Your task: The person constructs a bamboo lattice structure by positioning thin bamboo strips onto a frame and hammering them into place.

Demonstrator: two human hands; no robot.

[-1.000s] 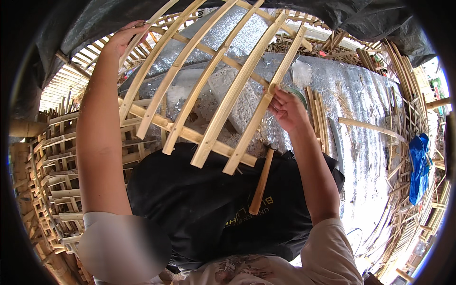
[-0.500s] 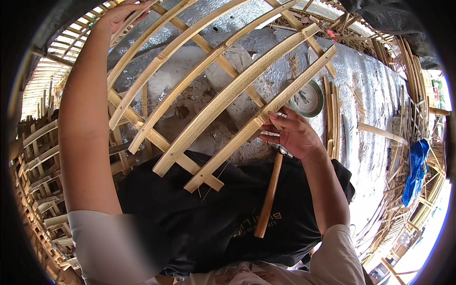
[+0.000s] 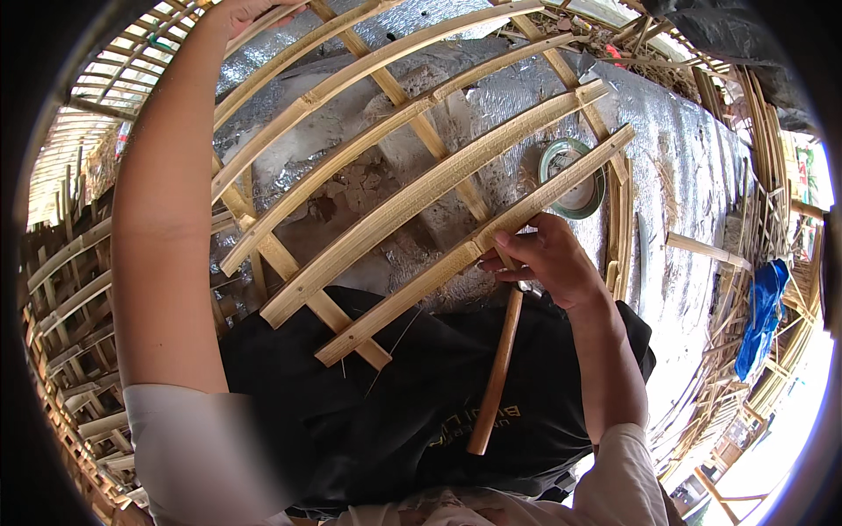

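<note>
A bamboo lattice frame (image 3: 447, 167) of several long slats nailed across shorter crosspieces is held up in front of me, tilted. My right hand (image 3: 553, 260) grips its nearest slat around the middle, thumb on top and fingers beneath, by a crosspiece. At the upper left, my left hand (image 3: 246, 16) is wrapped round the far slat; its fingers are partly cut off by the picture's edge. A hammer with a wooden handle (image 3: 497, 377) lies on the black cloth (image 3: 386, 421) over my lap, its head partly hidden below my right hand.
A round green-rimmed dish (image 3: 574, 210) lies on the silvery sheet (image 3: 675, 175) beyond the frame. Bamboo strips (image 3: 621, 232) lie at its right. Stacked bamboo lattices (image 3: 74, 307) stand at left. A blue plastic bag (image 3: 761, 316) hangs at far right, near more bamboo.
The frame has turned slightly: its right end has come down and nearer, its lower left corner has shifted left. Both hands keep their hold and have moved a little with it.
</note>
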